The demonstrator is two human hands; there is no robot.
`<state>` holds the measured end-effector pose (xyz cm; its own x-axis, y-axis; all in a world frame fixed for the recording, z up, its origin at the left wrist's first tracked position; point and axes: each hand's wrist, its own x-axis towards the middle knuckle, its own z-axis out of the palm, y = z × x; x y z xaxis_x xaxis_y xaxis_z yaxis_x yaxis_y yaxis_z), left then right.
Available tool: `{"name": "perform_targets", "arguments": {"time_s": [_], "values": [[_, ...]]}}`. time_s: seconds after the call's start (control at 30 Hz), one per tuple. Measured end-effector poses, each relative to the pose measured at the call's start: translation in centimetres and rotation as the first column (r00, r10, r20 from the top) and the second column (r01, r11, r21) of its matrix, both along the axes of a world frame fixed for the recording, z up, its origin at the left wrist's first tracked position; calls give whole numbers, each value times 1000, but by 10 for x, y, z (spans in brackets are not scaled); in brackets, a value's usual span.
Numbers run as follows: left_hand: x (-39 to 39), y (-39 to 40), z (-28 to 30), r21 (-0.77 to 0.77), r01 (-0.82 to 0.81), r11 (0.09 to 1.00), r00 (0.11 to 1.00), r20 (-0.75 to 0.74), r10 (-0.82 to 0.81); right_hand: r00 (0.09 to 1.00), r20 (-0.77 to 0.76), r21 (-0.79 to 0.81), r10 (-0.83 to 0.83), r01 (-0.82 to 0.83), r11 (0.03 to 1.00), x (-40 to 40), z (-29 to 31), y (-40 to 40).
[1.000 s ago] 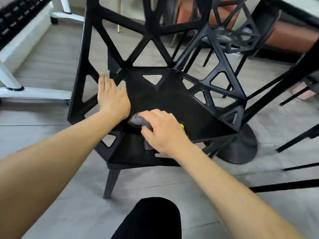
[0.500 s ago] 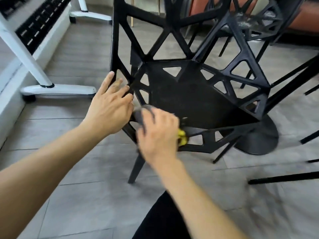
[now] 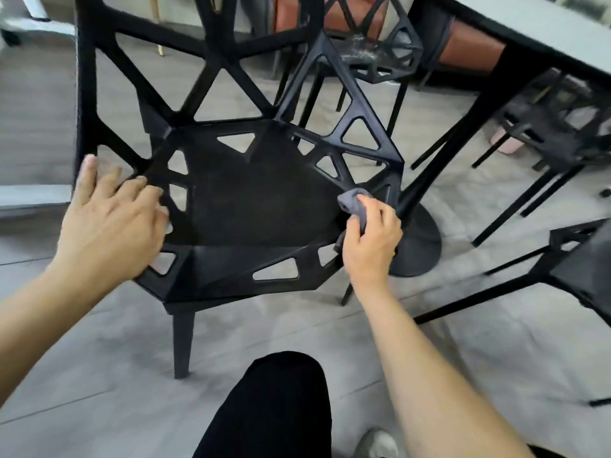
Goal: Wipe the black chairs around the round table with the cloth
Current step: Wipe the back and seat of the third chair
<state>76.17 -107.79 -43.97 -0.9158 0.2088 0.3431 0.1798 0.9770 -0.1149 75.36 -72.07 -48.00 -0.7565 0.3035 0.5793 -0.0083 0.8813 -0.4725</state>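
Observation:
A black chair (image 3: 264,206) with triangular cut-outs stands in front of me, its seat facing up. My left hand (image 3: 112,219) rests on the seat's left edge, fingers spread over the frame. My right hand (image 3: 370,242) grips a grey cloth (image 3: 353,203) and holds it against the seat's right front corner. The round table (image 3: 545,38) shows its grey top at the upper right, with its black pedestal base (image 3: 420,246) just right of my right hand.
Another black chair (image 3: 373,51) stands behind, and two more (image 3: 562,127) sit at the right, one (image 3: 582,272) close by. A white frame leg (image 3: 29,196) lies on the floor at the left. My dark-clad knee (image 3: 274,408) and shoe (image 3: 377,444) are below.
My right hand has carried the cloth from the seat's left front across to its right front corner. My left hand stays on the left edge. The view has shifted.

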Motion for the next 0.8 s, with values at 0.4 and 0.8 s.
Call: {"name": "perform_targets", "arguments": {"time_s": [0.4, 0.8], "values": [[-63, 118, -31, 417, 107, 902, 856, 423, -297, 951, -52, 186, 305, -291, 939, 54, -37, -49], [-108, 181, -33, 355, 65, 933, 866, 444, -229, 869, 177, 263, 461, -493, 829, -16, 8, 16]]}}
